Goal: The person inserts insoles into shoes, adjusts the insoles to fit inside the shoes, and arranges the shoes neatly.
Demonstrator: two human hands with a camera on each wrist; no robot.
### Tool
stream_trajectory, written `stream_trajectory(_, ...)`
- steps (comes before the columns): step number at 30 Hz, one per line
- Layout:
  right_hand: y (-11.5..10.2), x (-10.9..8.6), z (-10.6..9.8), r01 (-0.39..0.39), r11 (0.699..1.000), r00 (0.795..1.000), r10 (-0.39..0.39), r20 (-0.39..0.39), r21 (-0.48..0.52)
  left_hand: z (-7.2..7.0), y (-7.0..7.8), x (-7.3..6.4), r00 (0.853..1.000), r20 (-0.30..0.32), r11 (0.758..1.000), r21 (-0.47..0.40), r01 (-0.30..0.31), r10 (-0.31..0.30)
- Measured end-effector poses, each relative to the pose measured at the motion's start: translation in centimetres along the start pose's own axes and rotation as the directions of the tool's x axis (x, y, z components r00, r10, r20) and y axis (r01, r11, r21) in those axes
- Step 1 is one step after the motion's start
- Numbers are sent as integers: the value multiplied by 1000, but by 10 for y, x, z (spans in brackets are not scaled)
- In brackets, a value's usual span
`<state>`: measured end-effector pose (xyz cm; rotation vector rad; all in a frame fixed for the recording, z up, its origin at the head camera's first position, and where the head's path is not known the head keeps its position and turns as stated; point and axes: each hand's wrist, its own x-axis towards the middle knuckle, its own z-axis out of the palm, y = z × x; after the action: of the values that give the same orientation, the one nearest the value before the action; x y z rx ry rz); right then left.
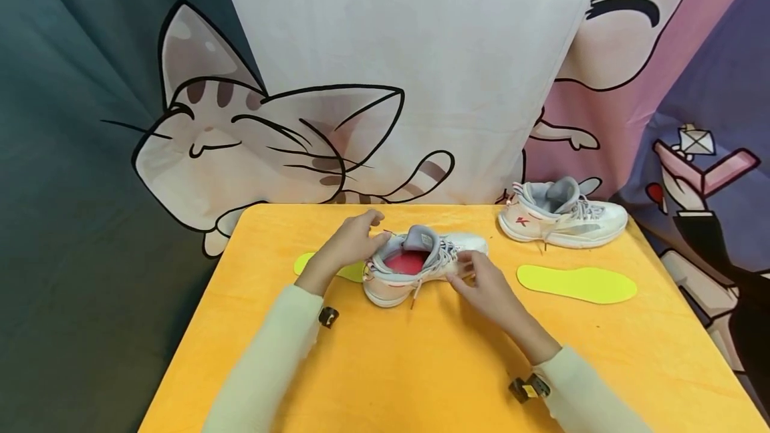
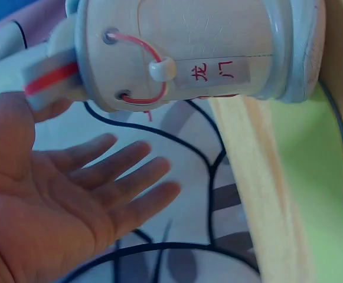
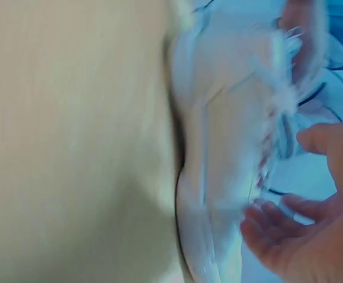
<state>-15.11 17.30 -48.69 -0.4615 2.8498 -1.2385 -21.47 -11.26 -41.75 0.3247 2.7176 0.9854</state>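
Observation:
A white sneaker (image 1: 391, 284) with grey lining stands upright on the table between both hands, toe to the right. Inside its opening shows a red insole (image 1: 406, 262). My left hand (image 1: 356, 239) is over the heel side, fingers extended; in the left wrist view its thumb is partly hidden behind the shoe's heel tab (image 2: 52, 79), so contact there is unclear. The right hand (image 1: 486, 289) is by the toe and laces, fingers loosely bent and thumb apart. In the right wrist view its fingertips (image 3: 258, 221) are close to the blurred shoe; touch cannot be told.
A yellow-green insole (image 1: 303, 262) lies partly hidden behind the sneaker and left hand. Another yellow-green insole (image 1: 576, 284) lies flat to the right. Behind it, a matching white sneaker (image 1: 562, 227) stands near the back edge of the yellow table (image 1: 385, 366). A printed curtain (image 1: 433, 39) hangs behind.

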Motion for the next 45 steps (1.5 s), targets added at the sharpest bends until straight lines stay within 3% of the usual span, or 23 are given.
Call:
stream_trajectory(2, -6, -3, 1, -121, 976, 989, 102, 110, 179, -1, -5, 9, 996, 85, 998, -65, 8, -2)
stream_trajectory(3, -8, -4, 2, -180, 947, 974, 134, 183, 265, -1, -8, 13, 993, 121, 996, -86, 13, -2)
stream_trajectory(6, -13, -4, 6, -346, 821, 901, 155, 406, 454, 1, -13, 24, 971, 238, 982, -178, 62, -18)
stream_trajectory(9, -18, -3, 10, -473, 700, 828, 147, 540, 535, 4, -13, 29, 947, 320, 965, -239, 107, -25)
stream_trajectory(11, -21, -2, 13, -518, 653, 804, 151, 576, 552, 6, -13, 31, 942, 335, 961, -257, 105, -13)
stream_trajectory(13, -25, -2, 15, -533, 632, 795, 146, 589, 563, 8, -11, 31, 945, 328, 959, -270, 90, 3)
stream_trajectory(17, -29, -1, 18, -481, 659, 821, 109, 560, 578, 10, -5, 26, 950, 310, 954, -290, 72, 23)
stream_trajectory(20, -27, -1, 18, -411, 713, 855, 86, 512, 568, 11, 2, 17, 952, 305, 948, -308, 77, 22)
stream_trajectory(23, -26, -1, 14, -372, 748, 877, 88, 473, 550, 13, 10, 7, 964, 267, 949, -307, 79, 6)
stream_trajectory(27, -24, -2, 4, -381, 740, 886, 121, 447, 555, 25, 21, -8, 981, 195, 960, -271, 68, -14)
stream_trajectory(31, -19, 1, -9, -386, 723, 887, 119, 447, 573, 41, 30, -23, 986, 161, 958, -277, 78, -34)
stream_trajectory(36, -9, 6, -24, -382, 715, 865, 55, 498, 586, 56, 38, -36, 990, 124, 946, -307, 103, -67)
stream_trajectory(45, 2, 11, -36, -394, 694, 835, -5, 550, 603, 71, 42, -45, 991, 105, 919, -378, 114, -79)
